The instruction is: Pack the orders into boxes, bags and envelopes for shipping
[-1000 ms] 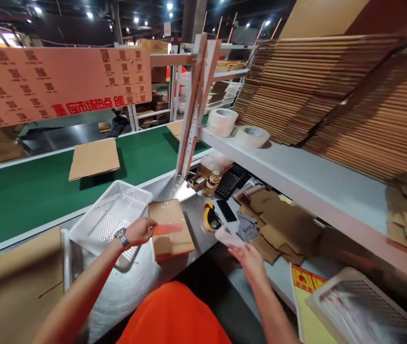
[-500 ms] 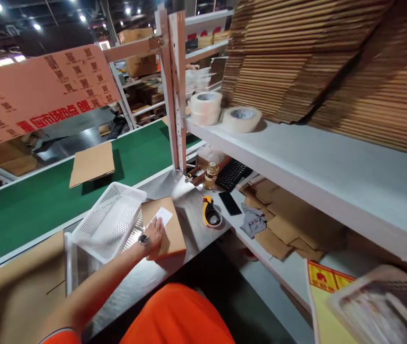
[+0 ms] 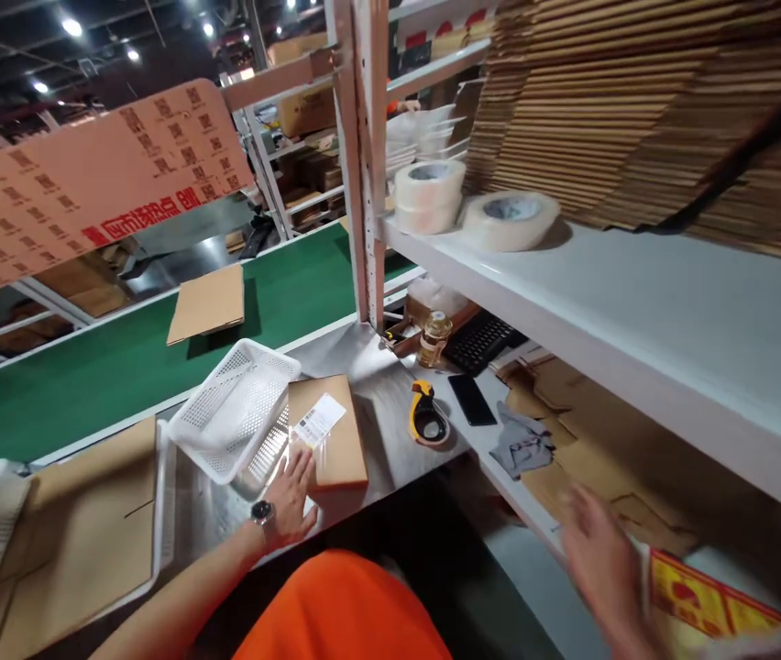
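My left hand (image 3: 292,495), with a watch at the wrist, has its fingers spread at the near left edge of a closed cardboard box (image 3: 344,449). The fingertips are at the box's top edge, just below a white printed label (image 3: 320,420) stuck on top. My right hand (image 3: 597,550) is at the lower right, over the lower shelf's front edge. Motion blurs its fingers, so their grip cannot be made out. Near it lie a yellow-and-red printed sheet (image 3: 707,596) and a grey cloth (image 3: 520,442).
A white perforated basket (image 3: 188,417) stands left of the box. A tape dispenser (image 3: 424,417), a black phone (image 3: 473,400), and a bottle (image 3: 434,339) are to its right. A green conveyor (image 3: 115,367) runs behind. Tape rolls (image 3: 430,197) and stacked cardboard (image 3: 589,110) occupy the upper shelf.
My left hand has slid off the label toward the box's near left edge, uncovering the label's print. My right hand has come into view at the lower right. The view has shifted.
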`<state>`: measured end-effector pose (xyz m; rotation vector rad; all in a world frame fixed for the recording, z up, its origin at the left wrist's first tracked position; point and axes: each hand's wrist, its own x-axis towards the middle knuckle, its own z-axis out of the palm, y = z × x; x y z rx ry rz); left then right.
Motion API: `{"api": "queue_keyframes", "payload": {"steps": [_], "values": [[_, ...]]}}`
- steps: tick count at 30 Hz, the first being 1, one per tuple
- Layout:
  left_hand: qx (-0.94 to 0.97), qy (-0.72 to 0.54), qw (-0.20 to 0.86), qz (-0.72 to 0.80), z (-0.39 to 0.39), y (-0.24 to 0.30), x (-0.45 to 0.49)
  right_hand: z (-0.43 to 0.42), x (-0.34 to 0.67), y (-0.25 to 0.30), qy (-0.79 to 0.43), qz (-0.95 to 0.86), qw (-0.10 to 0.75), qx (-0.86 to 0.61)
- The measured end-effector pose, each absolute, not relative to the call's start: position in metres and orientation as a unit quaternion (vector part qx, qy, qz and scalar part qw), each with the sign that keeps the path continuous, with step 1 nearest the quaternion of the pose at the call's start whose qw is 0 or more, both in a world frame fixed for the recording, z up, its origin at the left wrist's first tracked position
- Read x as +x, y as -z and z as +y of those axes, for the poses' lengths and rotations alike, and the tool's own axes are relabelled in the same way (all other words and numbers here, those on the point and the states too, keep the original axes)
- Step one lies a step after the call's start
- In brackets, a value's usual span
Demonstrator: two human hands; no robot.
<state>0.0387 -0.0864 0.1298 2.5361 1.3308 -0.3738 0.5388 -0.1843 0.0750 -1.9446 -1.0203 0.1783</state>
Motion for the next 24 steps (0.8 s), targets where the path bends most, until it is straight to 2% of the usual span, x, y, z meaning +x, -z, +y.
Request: {"api": "queue_keyframes", "payload": {"steps": [3, 6, 8, 11, 15, 17, 19, 23, 24], "values": [[0.872, 0.056, 0.164, 0.458, -0.101, -0.123, 0.028, -0.118, 0.435, -0.103, -0.163, -0.501, 0.461, -0.714], [0.846, -0.035, 0.190, 0.496, -0.118, -0.111, 0.012, -0.039, 0.318, -0.138, -0.153, -0.643, 0.411, -0.628], [0.815, -0.081, 0.204, 0.536, -0.131, -0.098, -0.001, -0.003, 0.258, -0.149, -0.122, -0.706, 0.353, -0.602], [0.764, -0.120, 0.248, 0.583, -0.149, -0.074, -0.024, 0.023, 0.209, -0.136, -0.116, -0.744, 0.237, -0.613], [0.701, -0.139, 0.344, 0.609, -0.155, -0.051, -0.060, 0.034, 0.200, -0.105, -0.166, -0.740, 0.048, -0.650], [0.671, -0.155, 0.383, 0.616, -0.144, -0.047, -0.074, 0.039, 0.206, -0.102, -0.186, -0.736, 0.014, -0.650], [0.638, -0.180, 0.408, 0.627, -0.127, -0.052, -0.077, 0.042, 0.212, -0.107, -0.188, -0.732, 0.057, -0.652], [0.572, -0.204, 0.457, 0.650, -0.090, -0.084, -0.032, 0.033, 0.227, -0.114, -0.130, -0.704, 0.283, -0.638], [0.559, -0.220, 0.466, 0.650, -0.078, -0.092, -0.015, 0.033, 0.234, -0.112, -0.133, -0.691, 0.297, -0.645]]}}
